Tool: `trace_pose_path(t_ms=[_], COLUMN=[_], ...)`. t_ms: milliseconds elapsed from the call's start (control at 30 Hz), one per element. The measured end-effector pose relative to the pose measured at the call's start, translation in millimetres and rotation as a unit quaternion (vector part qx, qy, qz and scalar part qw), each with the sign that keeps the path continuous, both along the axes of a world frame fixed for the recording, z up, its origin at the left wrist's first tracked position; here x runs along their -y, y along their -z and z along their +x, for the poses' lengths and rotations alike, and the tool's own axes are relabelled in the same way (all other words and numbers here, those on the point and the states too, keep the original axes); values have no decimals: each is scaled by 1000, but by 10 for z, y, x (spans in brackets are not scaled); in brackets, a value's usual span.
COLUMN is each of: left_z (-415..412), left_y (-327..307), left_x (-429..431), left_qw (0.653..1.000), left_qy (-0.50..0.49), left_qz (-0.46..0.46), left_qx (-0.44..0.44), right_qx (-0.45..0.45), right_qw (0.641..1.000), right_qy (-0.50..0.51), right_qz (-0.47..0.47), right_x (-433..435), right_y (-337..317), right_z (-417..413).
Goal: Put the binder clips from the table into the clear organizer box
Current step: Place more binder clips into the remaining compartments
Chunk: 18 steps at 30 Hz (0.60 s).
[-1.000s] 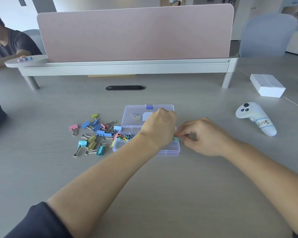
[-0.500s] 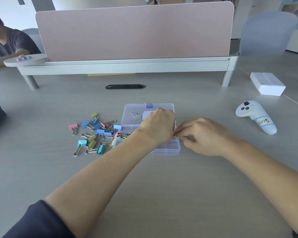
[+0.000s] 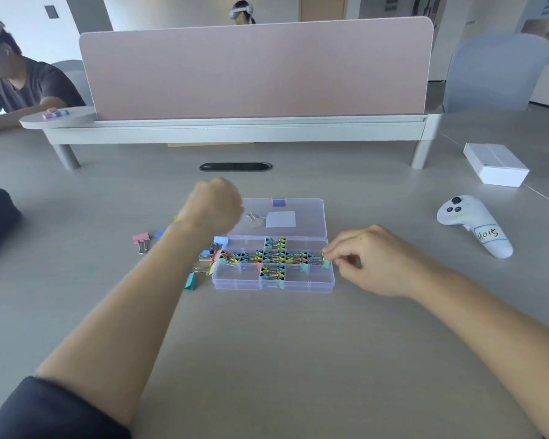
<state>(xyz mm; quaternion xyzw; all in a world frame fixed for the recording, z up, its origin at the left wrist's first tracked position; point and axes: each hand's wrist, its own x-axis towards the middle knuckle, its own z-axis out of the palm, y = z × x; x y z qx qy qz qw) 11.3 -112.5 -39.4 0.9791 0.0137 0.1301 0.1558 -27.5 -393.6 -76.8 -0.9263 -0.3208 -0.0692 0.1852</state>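
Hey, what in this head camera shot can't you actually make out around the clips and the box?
- Left hand: head view, motion-blurred, back toward camera; whether it holds anything is unclear.
- Loose binder clips: head view, the left forearm covers most of the pile.
- Boxed clips in the organizer box: head view, too small to count.

Clear organizer box (image 3: 298,285), compartmented, lid (image 3: 308,217) open flat behind, binder clips (image 3: 274,258) packed in a cross of central cells (mixed colours), green clip (image 3: 326,260) at its right wall, loose clips (image 3: 141,239) lying just left of it.
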Motion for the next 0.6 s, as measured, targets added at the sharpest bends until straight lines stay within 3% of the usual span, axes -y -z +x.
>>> trace_pose_path(t_ms=[100,333,600], left_z=[99,135,149], left_y=[111,273,315], left_x=[-480,-931,-965], left_qw=[997,992,993], left_qy=[-70,-83,-104], left_qz=[-18,53,24], left_qx=[-2,-82,-45], right_qx=[-5,-11,-13], right_qw=[1000,1000,999], right_qy=[3,4,3], right_qz=[9,19,29], right_x=[3,3,14], right_y=[5,12,31], right_z=[4,2,15])
